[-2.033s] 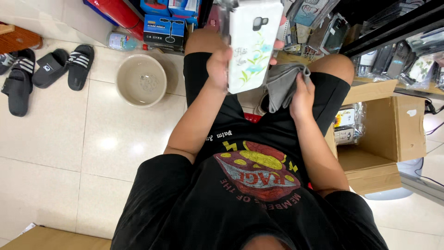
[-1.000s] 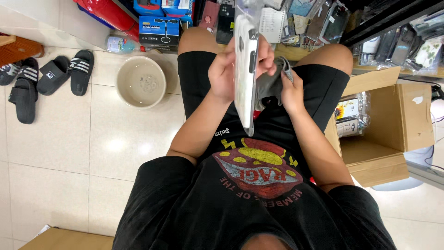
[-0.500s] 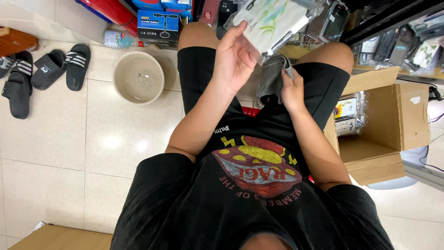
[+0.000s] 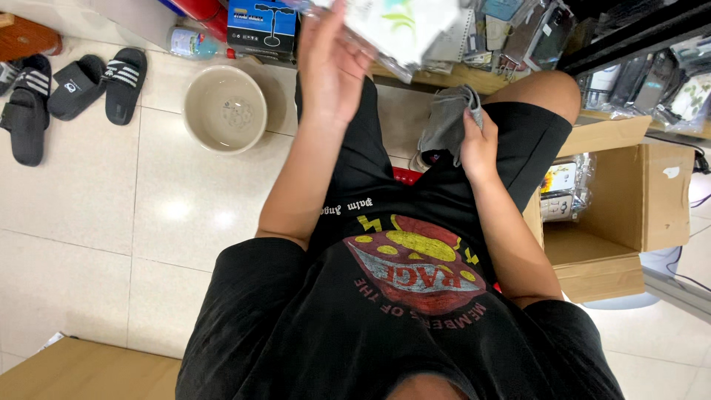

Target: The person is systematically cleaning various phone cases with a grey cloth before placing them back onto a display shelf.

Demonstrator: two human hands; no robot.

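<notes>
Head view: the seated person's left hand (image 4: pixel 329 63) is raised toward the top of the frame, fingers spread flat against the back of a white packaged phone case (image 4: pixel 404 26) with a green print. The case is tilted, its long axis running from the hand up and to the right, and its upper part is cut off by the frame edge. The grip is an open-palmed hold with the fingertips behind the pack; the thumb is hidden.

The right hand (image 4: pixel 478 144) rests lower, on the right thigh, closed around a bunched grey cloth (image 4: pixel 444 122). The case lies up and to the left of it, well apart, so the left hand is the nearer one.

Just beyond the case hang other packaged cases (image 4: pixel 518 30) on a rack. An open cardboard box (image 4: pixel 622 207) stands by the right knee, a beige bowl (image 4: pixel 224 110) on the tiled floor (image 4: pixel 89 222) to the left, with black sandals (image 4: pixel 74 85) further off.
</notes>
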